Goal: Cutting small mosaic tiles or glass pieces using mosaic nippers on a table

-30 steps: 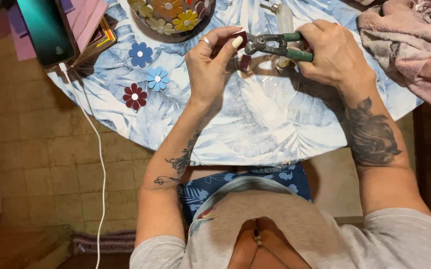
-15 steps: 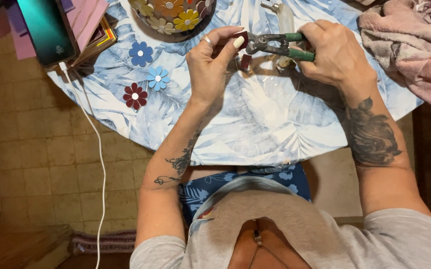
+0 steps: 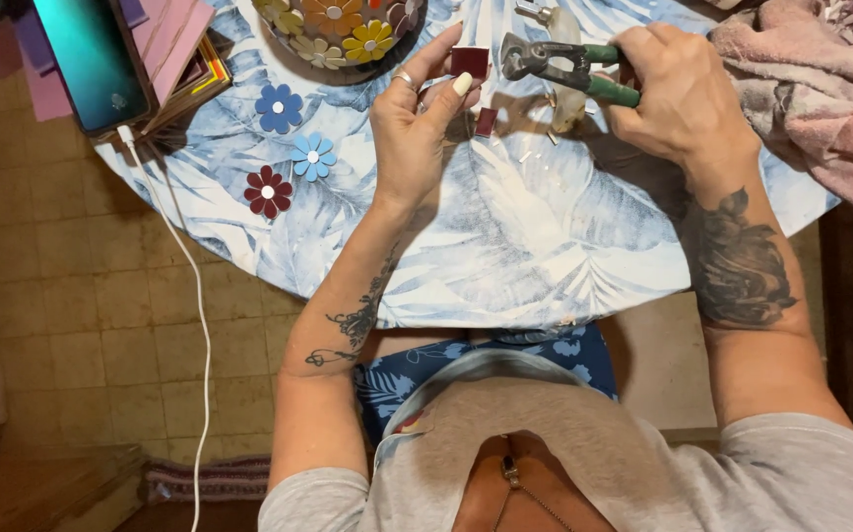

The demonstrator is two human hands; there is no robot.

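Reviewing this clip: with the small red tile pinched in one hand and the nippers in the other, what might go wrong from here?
1. The left hand pinches the small dark red square tile right beside the head of the green-handled nippers in the right hand; a slip might nick a fingertip.
2. Small pale shards lie on the blue leaf-print tablecloth; more chips may scatter.
3. The smartphone overhangs the table edge on its white cable; a snag might pull it down.

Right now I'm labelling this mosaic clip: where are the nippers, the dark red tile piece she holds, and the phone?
nippers point(image 3: 545, 59), head view, on the metal jaws.
dark red tile piece point(image 3: 469, 61), head view, on its face.
phone point(image 3: 95, 59), head view, on the lit screen.
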